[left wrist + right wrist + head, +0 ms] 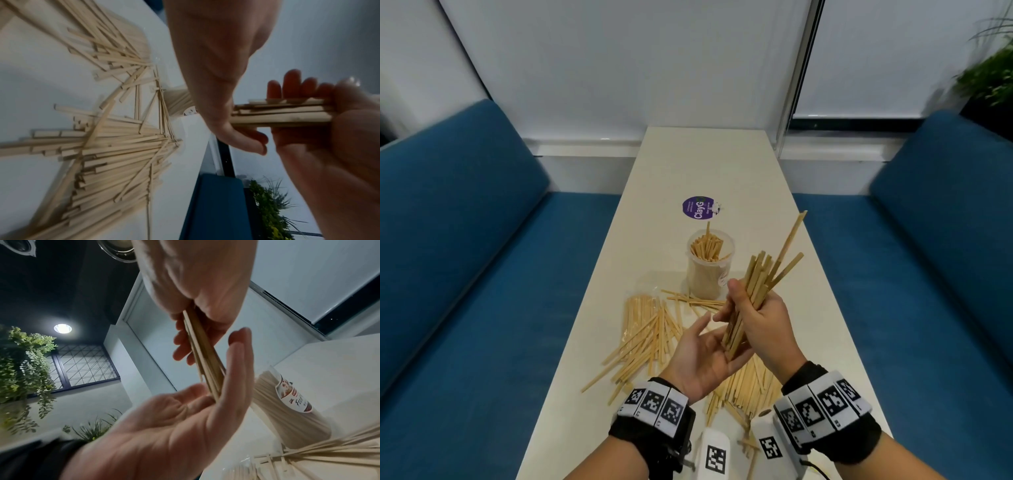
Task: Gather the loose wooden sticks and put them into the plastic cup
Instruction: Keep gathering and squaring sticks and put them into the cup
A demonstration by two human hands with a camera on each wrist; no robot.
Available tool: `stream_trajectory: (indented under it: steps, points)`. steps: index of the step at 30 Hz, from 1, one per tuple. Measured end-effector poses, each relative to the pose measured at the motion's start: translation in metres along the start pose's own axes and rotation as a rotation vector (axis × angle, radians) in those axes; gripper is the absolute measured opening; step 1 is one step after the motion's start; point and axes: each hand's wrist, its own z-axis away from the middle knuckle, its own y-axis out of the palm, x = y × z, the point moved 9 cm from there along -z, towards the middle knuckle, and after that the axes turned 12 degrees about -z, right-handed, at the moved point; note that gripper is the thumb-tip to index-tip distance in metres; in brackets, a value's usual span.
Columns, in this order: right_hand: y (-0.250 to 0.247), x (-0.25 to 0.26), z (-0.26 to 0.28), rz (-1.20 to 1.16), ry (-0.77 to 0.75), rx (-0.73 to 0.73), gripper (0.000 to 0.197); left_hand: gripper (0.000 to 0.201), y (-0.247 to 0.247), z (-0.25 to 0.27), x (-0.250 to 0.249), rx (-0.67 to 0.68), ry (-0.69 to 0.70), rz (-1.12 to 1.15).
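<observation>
Sticks are sitting bunched in my right hand, fingers curled round them, tilting toward the table's far edge where the plastic cup is standing just beyond; my flat left hand is squaring their lower ends.

Head looks down; wrists close, sharing sticks.
</observation>
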Motion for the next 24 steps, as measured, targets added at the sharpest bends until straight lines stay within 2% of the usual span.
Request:
stream_trajectory:
  steps: [2, 4, 12, 15, 18, 20, 22, 23, 24]
  points:
    - [0.000, 0.001, 0.000, 0.019, -0.011, 0.009, 0.020, 0.039, -0.001, -0.002, 0.001, -0.023, 0.007, 0.004]
    - [0.001, 0.003, 0.000, 0.009, -0.028, 0.032, 0.009, 0.035, 0.000, -0.003, 0.001, -0.035, 0.008, -0.007]
    - [0.000, 0.002, 0.001, -0.152, 0.029, 0.022, 0.023, 0.026, -0.002, 0.001, -0.001, -0.075, 0.011, -0.163]
    - [0.002, 0.002, -0.001, -0.240, 0.033, 0.028, 0.020, 0.026, -0.001, 0.001, -0.004, -0.058, 0.013, -0.199]
    - [0.002, -0.004, -0.002, -0.263, 0.099, 0.034, 0.017, 0.026, -0.007, -0.001, -0.006, -0.059, 0.017, -0.179]
    - [0.002, -0.015, -0.001, -0.249, 0.179, 0.037, 0.030, 0.027, -0.011, 0.001, -0.006, -0.065, 0.012, -0.188]
    - [0.000, -0.029, 0.002, -0.230, 0.259, 0.012, 0.045, 0.028, -0.019, 0.003, -0.003, -0.093, -0.041, -0.335]
    - [-0.002, -0.035, 0.004, -0.224, 0.292, -0.012, 0.050, 0.028, -0.029, 0.005, -0.003, -0.136, -0.074, -0.546]
    - [-0.006, -0.041, 0.005, -0.229, 0.319, -0.045, 0.053, 0.028, -0.041, 0.009, -0.008, -0.205, -0.099, -0.859]
